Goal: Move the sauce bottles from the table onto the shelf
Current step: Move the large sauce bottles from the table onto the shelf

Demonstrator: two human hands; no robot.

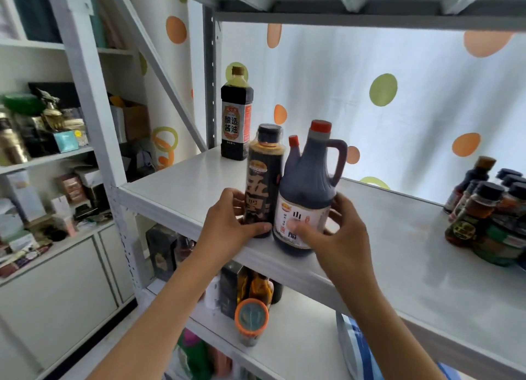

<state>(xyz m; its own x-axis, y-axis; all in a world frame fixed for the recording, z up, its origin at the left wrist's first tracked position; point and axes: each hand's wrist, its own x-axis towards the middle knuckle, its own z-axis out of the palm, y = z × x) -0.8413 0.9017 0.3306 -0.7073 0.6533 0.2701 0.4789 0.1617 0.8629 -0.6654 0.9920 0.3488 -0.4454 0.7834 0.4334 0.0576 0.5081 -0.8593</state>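
Left hand (227, 223) curled round tall bottle (263, 180), right hand (341, 237) curled round jug (306, 192). Both standing side by side near front edge of shelf (185, 186). Putting-down step. Next: push back a little, then let go gently.

Two bare forearms, no sleeves in view. Left hand (227, 223) and right hand (338, 237): no rings, watch or gloves.
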